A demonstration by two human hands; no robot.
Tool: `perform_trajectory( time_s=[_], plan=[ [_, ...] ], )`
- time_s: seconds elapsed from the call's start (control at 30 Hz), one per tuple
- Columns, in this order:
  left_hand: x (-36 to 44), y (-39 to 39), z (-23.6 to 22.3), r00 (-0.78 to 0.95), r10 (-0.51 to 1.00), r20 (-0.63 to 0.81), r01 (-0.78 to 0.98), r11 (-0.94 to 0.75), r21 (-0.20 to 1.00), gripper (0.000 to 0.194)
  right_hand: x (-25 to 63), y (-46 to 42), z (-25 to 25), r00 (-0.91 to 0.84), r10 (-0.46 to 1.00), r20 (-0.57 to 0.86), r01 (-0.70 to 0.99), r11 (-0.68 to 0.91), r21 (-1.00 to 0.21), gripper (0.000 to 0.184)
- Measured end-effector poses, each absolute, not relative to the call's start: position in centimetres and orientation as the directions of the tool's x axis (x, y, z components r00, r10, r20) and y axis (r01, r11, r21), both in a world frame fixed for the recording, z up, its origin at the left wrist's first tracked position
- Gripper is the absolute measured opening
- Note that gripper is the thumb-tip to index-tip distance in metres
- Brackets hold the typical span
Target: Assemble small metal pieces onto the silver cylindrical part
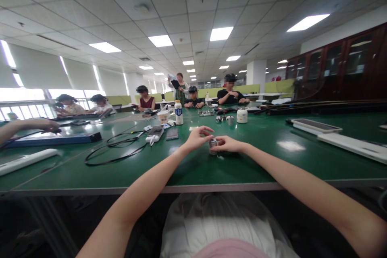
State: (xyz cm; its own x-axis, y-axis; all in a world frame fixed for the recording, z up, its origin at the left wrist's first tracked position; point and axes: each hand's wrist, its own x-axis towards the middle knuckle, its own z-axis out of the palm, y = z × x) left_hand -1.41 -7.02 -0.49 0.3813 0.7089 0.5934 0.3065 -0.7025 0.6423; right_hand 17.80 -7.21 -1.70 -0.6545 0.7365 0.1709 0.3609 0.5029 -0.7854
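Note:
A small silver metal cylinder (213, 148) stands upright on the green table in front of me. My right hand (229, 144) is closed on its right side, thumb and fingers at its upper part. My left hand (197, 138) is held at the cylinder's upper left, with its fingers stretched over the top and apart from one another. The left thumb comes close to the rim; whether it touches cannot be made out. Farther back on the table are another metal cylinder (230, 120) and some small shiny metal parts (219, 119).
Behind my hands stand a cream jar (242, 115), a bottle (179, 113) and a plastic cup (163, 117). A black cable (116, 163) loops at left near a white-edged device (155, 132). A co-worker's hand (50, 125) is over a blue bar (60, 140). White panels (353, 147) lie right.

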Motion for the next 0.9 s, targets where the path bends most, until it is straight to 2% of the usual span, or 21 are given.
perform_trajectory(
  time_s=[0.2,0.6,0.77,0.9],
  plan=[
    [-1.43,-6.81,-0.79,0.438,0.719,0.540,0.209,-0.666,0.716,0.039,17.82,-7.08,-1.74,-0.655,0.737,0.165,0.373,0.505,-0.778,0.063],
    [-1.23,-7.01,-0.68,0.348,0.726,0.593,0.264,-0.683,0.681,0.036,17.76,-7.46,-1.47,-0.664,0.730,0.159,0.365,0.503,-0.784,0.055],
    [-1.14,-6.85,-0.90,0.354,0.732,0.582,0.268,-0.676,0.686,0.037,17.77,-7.29,-1.54,-0.657,0.737,0.160,0.367,0.498,-0.785,0.062],
    [-1.22,-6.97,-0.83,0.414,0.733,0.541,0.203,-0.653,0.730,0.039,17.78,-7.21,-1.56,-0.665,0.730,0.160,0.359,0.500,-0.788,0.066]
  ],
)
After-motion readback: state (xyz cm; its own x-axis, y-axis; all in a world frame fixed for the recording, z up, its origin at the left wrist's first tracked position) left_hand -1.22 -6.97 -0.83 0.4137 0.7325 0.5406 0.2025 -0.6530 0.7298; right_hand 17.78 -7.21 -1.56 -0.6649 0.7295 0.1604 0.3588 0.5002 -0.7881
